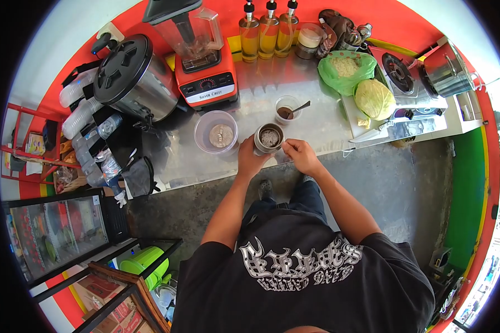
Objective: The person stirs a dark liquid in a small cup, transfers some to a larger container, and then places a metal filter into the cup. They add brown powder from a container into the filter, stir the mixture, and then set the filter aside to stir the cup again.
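Observation:
A steel cup (269, 138) with dark contents and a pale patch on top is held near the counter's front edge. My left hand (251, 157) wraps round its left side. My right hand (300, 156) is closed just right of the cup, by its rim; whatever its fingers pinch is too small to name. Behind the cup stands a clear plastic cup (284, 115) of brown powder with a dark spoon (302, 106) leaning in it. To the left is a clear round tub (200, 133) with a pale round object (221, 136) inside.
On the steel counter (189, 166) stand a red blender (206, 80), a large lidded pot (136, 77), three oil bottles (268, 34), a cabbage (374, 100), a green bag (345, 69) and a knife (374, 133). A stove (400, 75) with a pot (447, 69) is at right.

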The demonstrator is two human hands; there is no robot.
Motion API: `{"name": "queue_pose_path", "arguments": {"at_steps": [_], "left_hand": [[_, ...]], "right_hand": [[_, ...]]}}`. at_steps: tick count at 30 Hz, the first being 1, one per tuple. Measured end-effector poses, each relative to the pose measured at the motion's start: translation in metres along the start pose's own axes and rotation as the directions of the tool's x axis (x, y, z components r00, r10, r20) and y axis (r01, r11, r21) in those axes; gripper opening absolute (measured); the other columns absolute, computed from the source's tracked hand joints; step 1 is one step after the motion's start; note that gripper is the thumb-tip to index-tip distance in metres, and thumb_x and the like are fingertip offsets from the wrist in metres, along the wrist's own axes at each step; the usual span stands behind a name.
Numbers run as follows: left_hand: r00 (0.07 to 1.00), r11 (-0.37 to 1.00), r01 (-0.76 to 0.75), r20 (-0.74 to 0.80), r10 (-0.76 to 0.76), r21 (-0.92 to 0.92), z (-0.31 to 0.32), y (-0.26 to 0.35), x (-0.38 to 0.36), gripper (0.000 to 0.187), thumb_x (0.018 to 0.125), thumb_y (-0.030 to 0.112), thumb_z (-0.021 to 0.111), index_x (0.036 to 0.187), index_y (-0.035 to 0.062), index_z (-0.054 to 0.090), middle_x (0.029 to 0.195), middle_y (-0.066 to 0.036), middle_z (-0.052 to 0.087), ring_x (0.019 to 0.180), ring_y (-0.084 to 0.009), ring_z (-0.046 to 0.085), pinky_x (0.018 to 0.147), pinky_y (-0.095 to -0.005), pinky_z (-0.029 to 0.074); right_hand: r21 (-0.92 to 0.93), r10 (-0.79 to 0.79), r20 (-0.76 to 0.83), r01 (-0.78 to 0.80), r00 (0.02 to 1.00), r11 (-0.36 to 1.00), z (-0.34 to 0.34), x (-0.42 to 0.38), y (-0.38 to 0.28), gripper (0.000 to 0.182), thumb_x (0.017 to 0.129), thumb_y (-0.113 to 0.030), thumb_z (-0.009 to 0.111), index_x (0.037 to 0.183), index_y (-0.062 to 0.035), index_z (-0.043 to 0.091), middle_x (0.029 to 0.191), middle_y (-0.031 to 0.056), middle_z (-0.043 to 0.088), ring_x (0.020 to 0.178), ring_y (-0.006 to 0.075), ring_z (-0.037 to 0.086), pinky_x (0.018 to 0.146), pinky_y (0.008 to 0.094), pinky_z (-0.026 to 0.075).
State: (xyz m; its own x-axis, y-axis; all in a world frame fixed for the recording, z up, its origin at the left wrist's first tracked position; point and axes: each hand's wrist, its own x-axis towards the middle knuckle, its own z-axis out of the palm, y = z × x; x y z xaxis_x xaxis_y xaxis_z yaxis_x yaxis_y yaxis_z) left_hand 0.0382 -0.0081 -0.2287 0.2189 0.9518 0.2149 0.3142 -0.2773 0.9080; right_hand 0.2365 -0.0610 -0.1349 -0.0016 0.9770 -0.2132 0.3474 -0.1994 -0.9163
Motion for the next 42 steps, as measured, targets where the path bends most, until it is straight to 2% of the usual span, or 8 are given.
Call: {"name": "queue_pose_path", "arguments": {"at_steps": [7, 9, 13, 15, 34, 36, 39, 42], "left_hand": [[0.999, 0.999, 0.033, 0.007, -0.033, 0.021, -0.001, -0.001, -0.002, 0.074, 0.064, 0.025, 0.099, 0.129, 0.0084, 0.069, 0.117, -0.014, 0.074, 0.111, -0.0374, 0.068, 0.097, -0.0458, 0.051], [0.996, 0.998, 0.064, 0.053, -0.065, 0.022, 0.0, -0.008, 0.001, 0.074, 0.064, 0.025, 0.099, 0.129, 0.0085, 0.069, 0.117, -0.014, 0.074, 0.111, -0.0372, 0.068, 0.097, -0.0458, 0.051], [1.0, 0.999, 0.004, 0.01, -0.005, 0.04, -0.004, 0.007, 0.0, 0.07, 0.064, 0.023, 0.098, 0.126, 0.008, 0.069, 0.115, -0.014, 0.074, 0.11, -0.0378, 0.068, 0.096, -0.0464, 0.051], [0.999, 0.999, 0.044, 0.029, -0.045, 0.03, -0.003, 0.005, 0.001, 0.07, 0.064, 0.022, 0.098, 0.126, 0.0077, 0.069, 0.116, -0.014, 0.074, 0.111, -0.0378, 0.068, 0.096, -0.0464, 0.051], [0.999, 0.987, -0.043, -0.021, 0.047, 0.157, -0.004, 0.011, -0.001, 0.066, 0.066, 0.024, 0.098, 0.122, 0.0031, 0.069, 0.114, -0.016, 0.075, 0.105, -0.0355, 0.072, 0.091, -0.0433, 0.055], [1.0, 0.995, -0.008, 0.003, 0.008, 0.1, -0.003, 0.008, 0.0, 0.07, 0.065, 0.022, 0.098, 0.126, 0.0059, 0.069, 0.116, -0.015, 0.074, 0.107, -0.0356, 0.07, 0.094, -0.0448, 0.053], [0.998, 0.996, 0.053, 0.019, -0.054, 0.07, -0.002, 0.008, -0.002, 0.073, 0.063, 0.02, 0.098, 0.13, 0.0087, 0.068, 0.118, -0.013, 0.074, 0.109, -0.0359, 0.068, 0.097, -0.046, 0.05], [0.998, 0.995, 0.05, 0.033, -0.053, 0.089, -0.003, 0.007, 0.002, 0.073, 0.064, 0.02, 0.098, 0.13, 0.0083, 0.068, 0.116, -0.013, 0.074, 0.108, -0.0366, 0.068, 0.096, -0.0456, 0.05]], "right_hand": [[0.013, -0.007, -0.021, 0.007, 1.0, 1.0, 0.001, 0.001, 0.001, 0.038, 0.109, -0.027, 0.06, 0.085, 0.0022, 0.06, 0.067, 0.0038, 0.053, 0.065, 0.0124, 0.045, 0.062, 0.0346, 0.043], [0.093, -0.046, 0.156, 0.032, 0.987, 0.995, 0.0, -0.001, 0.001, 0.037, 0.108, -0.027, 0.06, 0.085, 0.0023, 0.059, 0.067, 0.0048, 0.052, 0.065, 0.0132, 0.045, 0.062, 0.0353, 0.043], [-0.017, 0.008, 0.013, -0.008, 1.0, 1.0, -0.003, 0.004, 0.002, 0.035, 0.108, -0.027, 0.06, 0.089, 0.0024, 0.063, 0.069, 0.0045, 0.054, 0.067, 0.0132, 0.047, 0.064, 0.0343, 0.045], [0.084, 0.009, 0.18, -0.025, 0.984, 0.996, -0.002, 0.003, 0.001, 0.035, 0.108, -0.027, 0.06, 0.09, 0.0024, 0.064, 0.069, 0.0045, 0.055, 0.067, 0.0133, 0.048, 0.064, 0.034, 0.045], [0.057, 0.013, 0.038, -0.015, 0.999, 0.998, -0.003, 0.004, 0.006, 0.039, 0.109, -0.03, 0.061, 0.084, 0.0011, 0.062, 0.068, -0.0009, 0.052, 0.066, 0.0091, 0.047, 0.061, 0.0304, 0.042], [0.215, 0.082, 0.216, -0.129, 0.973, 0.968, -0.001, 0.006, 0.011, 0.04, 0.109, -0.031, 0.061, 0.083, -0.0004, 0.063, 0.069, -0.0025, 0.053, 0.066, 0.0079, 0.046, 0.06, 0.0293, 0.04], [0.356, 0.162, 0.127, -0.197, 0.979, 0.913, -0.005, 0.006, 0.002, 0.042, 0.111, -0.03, 0.059, 0.078, -0.0036, 0.057, 0.07, -0.0043, 0.048, 0.066, 0.0085, 0.044, 0.063, 0.0274, 0.041], [0.221, 0.155, 0.137, -0.183, 0.978, 0.958, -0.007, 0.005, -0.005, 0.043, 0.108, -0.032, 0.062, 0.08, 0.0005, 0.065, 0.066, -0.0004, 0.055, 0.063, 0.0098, 0.047, 0.059, 0.0304, 0.04]]}}
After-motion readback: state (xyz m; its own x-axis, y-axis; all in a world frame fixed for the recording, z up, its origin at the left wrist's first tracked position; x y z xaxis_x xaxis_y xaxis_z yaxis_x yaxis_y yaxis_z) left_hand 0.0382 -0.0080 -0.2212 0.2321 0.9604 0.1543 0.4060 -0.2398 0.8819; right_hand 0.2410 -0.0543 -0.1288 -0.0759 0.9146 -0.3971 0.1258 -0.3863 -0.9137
